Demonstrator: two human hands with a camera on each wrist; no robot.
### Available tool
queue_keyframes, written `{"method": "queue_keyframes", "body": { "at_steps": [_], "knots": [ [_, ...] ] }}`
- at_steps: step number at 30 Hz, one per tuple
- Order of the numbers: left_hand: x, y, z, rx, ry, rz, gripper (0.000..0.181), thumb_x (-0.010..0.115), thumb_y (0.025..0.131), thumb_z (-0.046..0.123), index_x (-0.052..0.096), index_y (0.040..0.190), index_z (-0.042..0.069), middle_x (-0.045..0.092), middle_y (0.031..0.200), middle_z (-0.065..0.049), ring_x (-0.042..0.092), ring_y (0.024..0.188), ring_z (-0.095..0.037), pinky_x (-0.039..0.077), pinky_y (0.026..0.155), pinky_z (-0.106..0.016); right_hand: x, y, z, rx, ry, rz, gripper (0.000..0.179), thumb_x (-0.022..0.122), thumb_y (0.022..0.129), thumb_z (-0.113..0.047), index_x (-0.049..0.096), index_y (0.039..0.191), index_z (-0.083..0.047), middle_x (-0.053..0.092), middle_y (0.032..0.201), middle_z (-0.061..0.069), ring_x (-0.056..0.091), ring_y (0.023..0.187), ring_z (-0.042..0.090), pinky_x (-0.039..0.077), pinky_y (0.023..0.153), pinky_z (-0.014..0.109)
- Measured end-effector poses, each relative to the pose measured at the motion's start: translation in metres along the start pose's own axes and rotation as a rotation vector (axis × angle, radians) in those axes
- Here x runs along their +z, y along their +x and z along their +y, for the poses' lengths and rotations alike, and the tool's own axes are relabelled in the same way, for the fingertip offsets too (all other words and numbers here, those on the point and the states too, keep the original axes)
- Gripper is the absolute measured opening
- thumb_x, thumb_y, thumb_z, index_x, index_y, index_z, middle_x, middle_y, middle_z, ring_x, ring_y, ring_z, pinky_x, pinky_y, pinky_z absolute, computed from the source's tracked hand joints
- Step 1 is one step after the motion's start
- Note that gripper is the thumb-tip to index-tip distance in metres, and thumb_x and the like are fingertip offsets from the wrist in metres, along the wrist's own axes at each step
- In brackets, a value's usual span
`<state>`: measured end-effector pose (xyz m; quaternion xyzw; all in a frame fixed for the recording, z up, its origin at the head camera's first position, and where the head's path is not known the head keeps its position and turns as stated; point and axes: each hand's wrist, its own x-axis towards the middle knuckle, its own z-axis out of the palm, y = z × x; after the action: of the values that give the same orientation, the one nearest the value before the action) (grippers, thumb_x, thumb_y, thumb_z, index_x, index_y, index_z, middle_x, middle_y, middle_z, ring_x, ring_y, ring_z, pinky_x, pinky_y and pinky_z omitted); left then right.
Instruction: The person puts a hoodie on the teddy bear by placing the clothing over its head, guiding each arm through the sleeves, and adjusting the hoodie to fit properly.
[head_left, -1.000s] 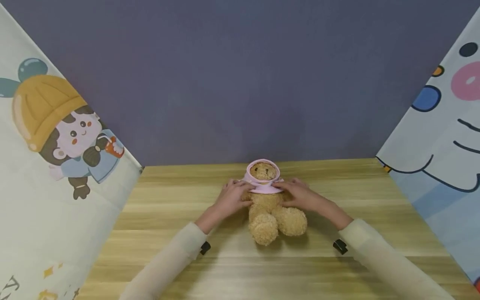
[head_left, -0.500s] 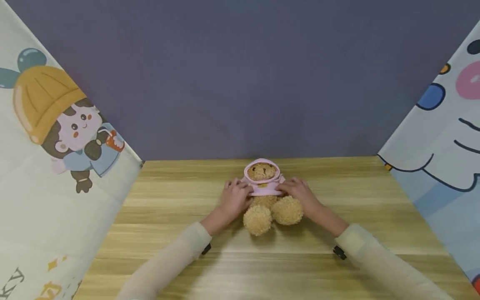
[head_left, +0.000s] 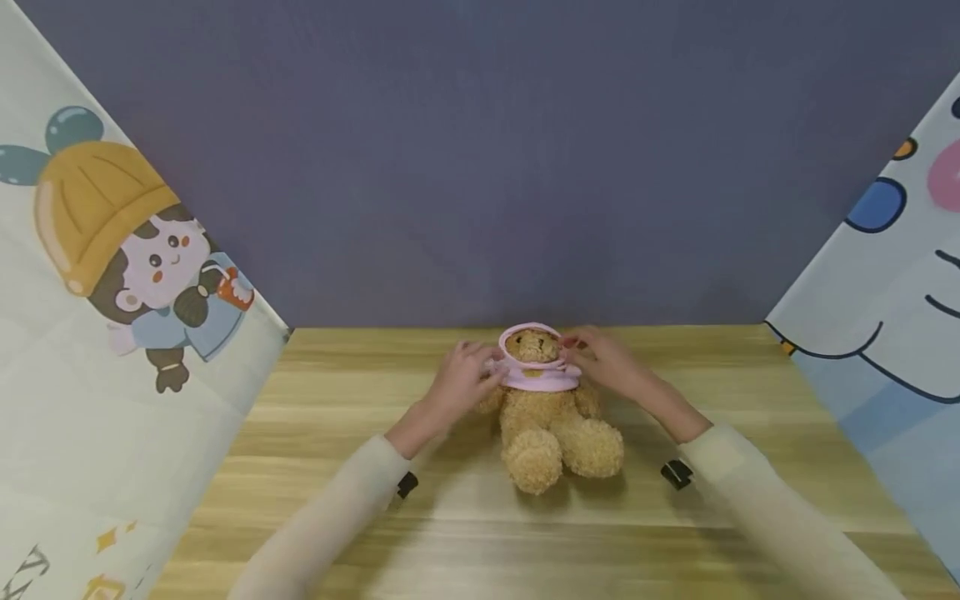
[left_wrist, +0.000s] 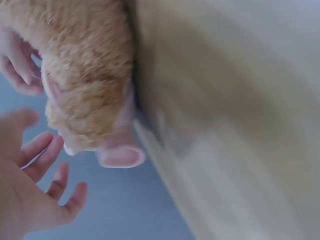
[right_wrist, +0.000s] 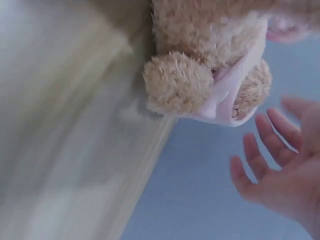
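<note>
A light brown plush teddy bear (head_left: 542, 417) lies on its back on the wooden table, feet towards me. Its pink hooded top (head_left: 537, 380) frames the face and covers the upper chest; the belly shows below the hem. My left hand (head_left: 459, 382) is beside the top's left side, and in the left wrist view its fingers (left_wrist: 55, 182) are spread, holding nothing. One empty pink sleeve end (left_wrist: 122, 156) sticks out there. At the hood's right edge is my right hand (head_left: 609, 367); the right wrist view shows its fingers (right_wrist: 256, 159) spread, apart from the fur.
The wooden table (head_left: 337, 517) ends at a dark grey-blue back wall (head_left: 480, 167). Printed cartoon sheets stand on the left (head_left: 75, 367) and right (head_left: 900, 292). A black wrist device (head_left: 677, 474) shows by the right sleeve.
Both hands have let go of the top's lower hem and moved up and outward. The hem was pulled lower over the belly, then the bear's legs and belly came back into fuller view.
</note>
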<state>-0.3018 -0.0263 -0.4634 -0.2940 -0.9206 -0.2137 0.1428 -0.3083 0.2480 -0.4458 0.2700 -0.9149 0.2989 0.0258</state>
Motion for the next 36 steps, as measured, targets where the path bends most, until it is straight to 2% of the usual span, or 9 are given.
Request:
{"method": "queue_keyframes", "body": {
  "at_steps": [3,9,13,16,20,23,25,31,36],
  "knots": [
    [-0.002,0.021,0.004,0.02,0.02,0.0,0.023,0.068,0.099,0.026,0.072,0.116,0.011,0.072,0.116,-0.005,0.058,0.103,-0.028,0.047,0.091,-0.046,0.002,0.02,-0.001,0.04,-0.067,-0.023,0.043,0.068,0.099,-0.024,0.06,0.133,0.002,0.063,0.124,0.02,0.06,0.112,0.039,0.046,0.099,0.058],
    [0.011,0.05,0.011,-0.184,0.193,-0.292,0.061,0.068,0.093,0.054,0.059,0.14,0.017,0.057,0.139,-0.003,0.045,0.119,-0.029,0.043,0.097,-0.05,0.015,0.041,-0.004,0.149,-0.221,-0.211,0.076,0.076,0.091,-0.039,0.043,0.149,-0.001,0.05,0.14,0.024,0.049,0.127,0.046,0.04,0.104,0.061],
    [0.015,0.063,0.008,-0.34,0.151,-0.379,0.064,0.074,0.087,0.055,0.058,0.135,0.016,0.052,0.144,-0.007,0.04,0.128,-0.036,0.04,0.103,-0.059,0.015,0.05,-0.003,0.197,-0.165,-0.302,0.081,0.069,0.096,-0.036,0.028,0.155,0.001,0.039,0.147,0.031,0.047,0.128,0.049,0.038,0.106,0.064],
    [0.014,0.067,0.005,-0.394,0.07,-0.408,0.057,0.076,0.088,0.05,0.056,0.128,0.016,0.051,0.144,-0.01,0.039,0.131,-0.04,0.036,0.107,-0.062,0.014,0.056,0.003,0.203,-0.084,-0.352,0.082,0.066,0.098,-0.031,0.02,0.156,0.004,0.031,0.15,0.033,0.044,0.13,0.047,0.036,0.107,0.062],
    [0.011,0.054,0.007,-0.304,0.039,-0.356,0.054,0.075,0.091,0.045,0.054,0.13,0.013,0.054,0.138,-0.011,0.046,0.124,-0.038,0.039,0.105,-0.057,0.022,0.042,0.007,0.105,-0.03,-0.201,0.072,0.071,0.096,-0.027,0.035,0.148,0.007,0.04,0.144,0.03,0.048,0.127,0.044,0.043,0.102,0.057],
    [0.01,0.03,0.009,-0.176,0.055,-0.243,0.049,0.072,0.094,0.041,0.057,0.129,0.011,0.058,0.13,-0.01,0.05,0.118,-0.034,0.043,0.1,-0.052,0.029,0.016,0.004,-0.036,-0.069,0.006,0.056,0.078,0.092,-0.023,0.053,0.132,0.006,0.053,0.128,0.026,0.053,0.117,0.042,0.046,0.096,0.056],
    [0.008,0.013,0.01,-0.112,0.055,-0.199,0.046,0.073,0.094,0.041,0.061,0.127,0.012,0.061,0.128,-0.008,0.05,0.115,-0.032,0.043,0.097,-0.05,0.029,-0.003,0.0,-0.093,-0.098,0.074,0.045,0.081,0.089,-0.023,0.06,0.12,0.003,0.06,0.118,0.022,0.055,0.111,0.04,0.045,0.096,0.057],
    [0.006,-0.017,0.011,-0.074,0.101,-0.257,0.05,0.078,0.084,0.053,0.069,0.119,0.018,0.067,0.126,-0.003,0.052,0.117,-0.028,0.043,0.097,-0.048,0.029,-0.035,-0.008,-0.111,-0.114,-0.009,0.047,0.084,0.083,-0.026,0.065,0.12,-0.004,0.07,0.116,0.012,0.061,0.113,0.037,0.04,0.103,0.062],
    [0.023,-0.024,0.017,-0.018,0.305,-0.179,0.015,0.077,0.088,0.029,0.073,0.1,0.02,0.072,0.107,0.002,0.059,0.104,-0.022,0.044,0.092,-0.046,0.05,-0.042,-0.009,-0.179,-0.201,0.104,0.018,0.076,0.084,-0.006,0.07,0.101,-0.007,0.072,0.095,0.007,0.063,0.089,0.027,0.05,0.082,0.048]
  ]
}}
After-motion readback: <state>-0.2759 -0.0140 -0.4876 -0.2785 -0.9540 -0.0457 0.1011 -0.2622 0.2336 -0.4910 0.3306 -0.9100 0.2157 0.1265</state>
